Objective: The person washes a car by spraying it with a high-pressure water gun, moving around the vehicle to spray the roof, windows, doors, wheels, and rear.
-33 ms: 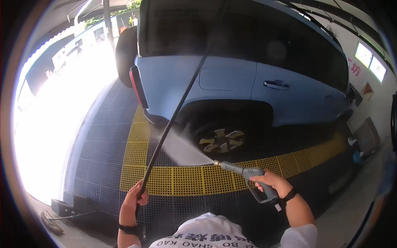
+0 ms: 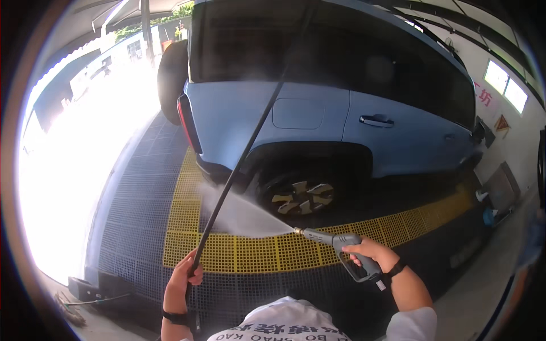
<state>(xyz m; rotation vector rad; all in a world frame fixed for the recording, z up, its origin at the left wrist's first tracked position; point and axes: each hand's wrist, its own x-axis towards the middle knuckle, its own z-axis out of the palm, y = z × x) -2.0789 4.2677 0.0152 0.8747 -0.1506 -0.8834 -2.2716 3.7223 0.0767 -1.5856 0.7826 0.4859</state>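
My right hand (image 2: 373, 252) grips a grey pressure-washer gun (image 2: 347, 248) with a brass nozzle pointing left. A white fan of water (image 2: 239, 213) leaves the nozzle and hits the lower rear corner of a light blue car (image 2: 318, 122), just behind its rear wheel (image 2: 301, 197). My left hand (image 2: 186, 277) is closed around a black hose (image 2: 250, 136), which rises diagonally up and to the right across the car's side. Both wrists wear dark bands.
The car stands on dark floor grating (image 2: 136, 193) crossed by a yellow grating strip (image 2: 250, 253). A spare tyre (image 2: 169, 74) hangs on the car's back. Bright daylight floods the left side. A black box (image 2: 85, 287) lies at lower left; a wall with windows (image 2: 500, 79) stands at right.
The gun and my right hand have dropped slightly and moved a little left. The spray stays on the car's lower rear corner. My left hand keeps its hold on the hose.
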